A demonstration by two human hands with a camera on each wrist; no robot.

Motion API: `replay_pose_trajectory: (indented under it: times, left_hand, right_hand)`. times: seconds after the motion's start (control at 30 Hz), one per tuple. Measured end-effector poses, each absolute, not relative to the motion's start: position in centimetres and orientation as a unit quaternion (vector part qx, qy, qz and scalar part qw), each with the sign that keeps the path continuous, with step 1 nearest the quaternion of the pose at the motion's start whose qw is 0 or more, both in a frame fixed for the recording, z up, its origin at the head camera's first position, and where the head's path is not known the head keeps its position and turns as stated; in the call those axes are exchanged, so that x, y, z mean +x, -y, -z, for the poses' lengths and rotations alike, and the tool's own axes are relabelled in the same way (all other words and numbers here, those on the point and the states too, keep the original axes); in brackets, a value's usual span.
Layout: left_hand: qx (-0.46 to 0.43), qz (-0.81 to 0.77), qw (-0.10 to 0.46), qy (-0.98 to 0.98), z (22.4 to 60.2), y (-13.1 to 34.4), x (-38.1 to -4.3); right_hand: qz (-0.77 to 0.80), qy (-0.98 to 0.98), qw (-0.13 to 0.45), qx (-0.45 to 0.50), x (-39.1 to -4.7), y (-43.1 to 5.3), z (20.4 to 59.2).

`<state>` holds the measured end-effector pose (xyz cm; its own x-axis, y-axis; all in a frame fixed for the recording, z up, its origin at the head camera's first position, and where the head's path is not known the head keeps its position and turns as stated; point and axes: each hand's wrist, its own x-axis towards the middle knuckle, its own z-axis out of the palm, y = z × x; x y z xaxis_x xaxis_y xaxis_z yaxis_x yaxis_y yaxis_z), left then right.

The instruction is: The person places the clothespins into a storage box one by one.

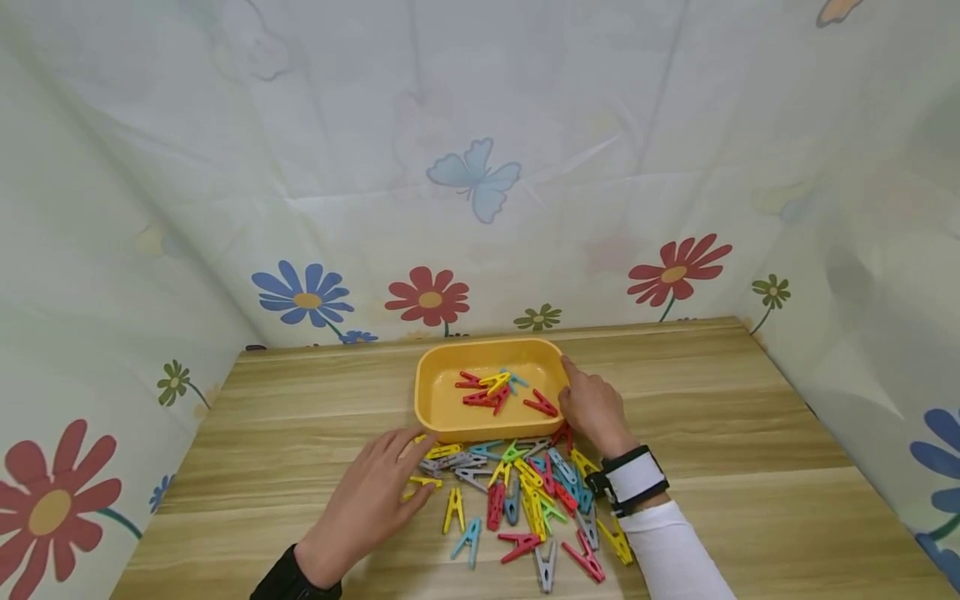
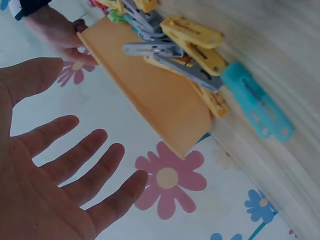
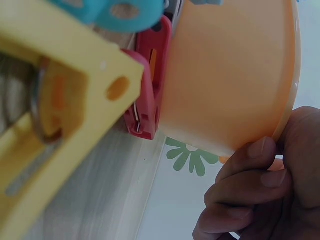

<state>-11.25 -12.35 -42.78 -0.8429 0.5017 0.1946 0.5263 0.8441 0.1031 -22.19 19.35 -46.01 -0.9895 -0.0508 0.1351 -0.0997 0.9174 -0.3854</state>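
A yellow plastic basin (image 1: 480, 432) sits toward the back of the table, with several red, yellow and blue clothespins (image 1: 542, 403) inside. My right hand (image 1: 596, 412) grips its right rim, fingers curled at the edge in the right wrist view (image 3: 245, 195). Near the front left corner, my left hand (image 1: 375, 492) hovers with loosely spread fingers and holds nothing. Whether its fingertips touch the basin I cannot tell. In front of the basin lies a loose pile of clothespins (image 1: 496, 506) in red, yellow, green, blue and grey, between my two hands.
The wood-grain table (image 1: 315, 400) ends at the back against a flower-printed sheet (image 1: 480, 258). More printed sheeting stands on both sides. A few clothespins, such as a blue one (image 1: 467, 542), lie spread toward the front.
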Motion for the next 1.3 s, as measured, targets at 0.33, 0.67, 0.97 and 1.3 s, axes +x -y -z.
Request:
replay_pose_trajectory:
  times: [0.33,0.67,0.97,1.3]
  left_hand:
    - [-0.274,0.091,0.062,0.956,45.7,13.1,-11.2]
    - [-0.284,0.091,0.038,0.954,47.9,13.9,-11.5]
    - [-0.28,0.09,0.039,0.955,48.8,13.8,-11.9]
    - [-0.276,0.091,0.036,0.956,48.7,13.9,-11.7]
  right_hand:
    - [-0.201,0.978,0.051,0.036,-22.1,-19.3,45.9]
    - [-0.209,0.977,0.036,0.033,-22.2,-19.2,45.8]
    - [-0.211,0.976,0.044,0.037,-22.1,-19.2,45.8]
    - [-0.208,0.977,0.041,0.037,-22.0,-19.3,45.9]
